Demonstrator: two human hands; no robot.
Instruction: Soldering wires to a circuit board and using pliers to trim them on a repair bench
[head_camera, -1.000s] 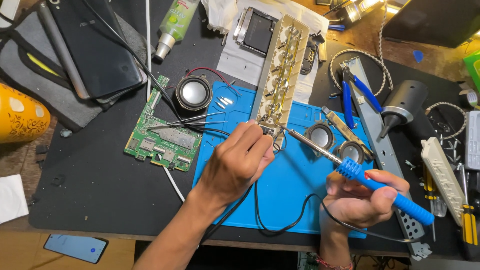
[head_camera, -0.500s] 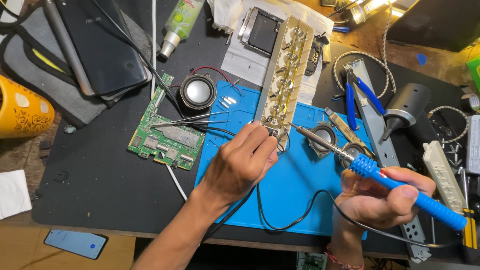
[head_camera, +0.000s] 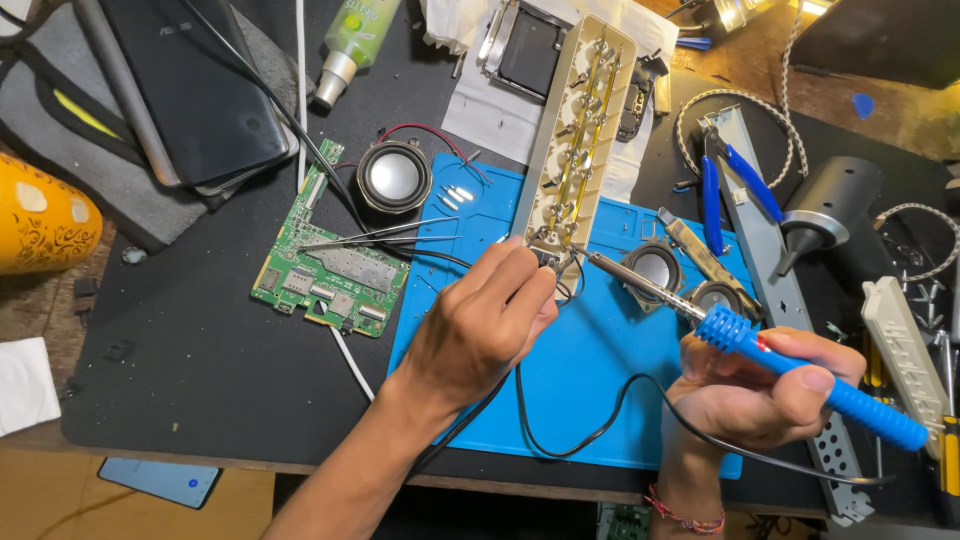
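Observation:
My right hand (head_camera: 760, 390) grips a blue-handled soldering iron (head_camera: 790, 365), its metal tip reaching left to the near end of a long beige switch strip (head_camera: 580, 135). My left hand (head_camera: 480, 325) pinches a thin black wire (head_camera: 560, 440) against that same end of the strip, fingers closed around it. The wire loops down over the blue work mat (head_camera: 590, 370). Two small round speakers (head_camera: 655, 268) lie on the mat just behind the iron's shaft.
A green circuit board (head_camera: 335, 270) with tweezers (head_camera: 380, 238) across it lies left of the mat, with a round speaker (head_camera: 393, 177) behind. Blue-handled pliers (head_camera: 725, 175), a metal rail, a grey cylinder (head_camera: 830, 205), a yellow mug (head_camera: 40, 225) and a phone (head_camera: 160, 482) surround the work.
The soldering iron's tip has moved left and up toward the strip's near end. My left hand has stayed on the wire there.

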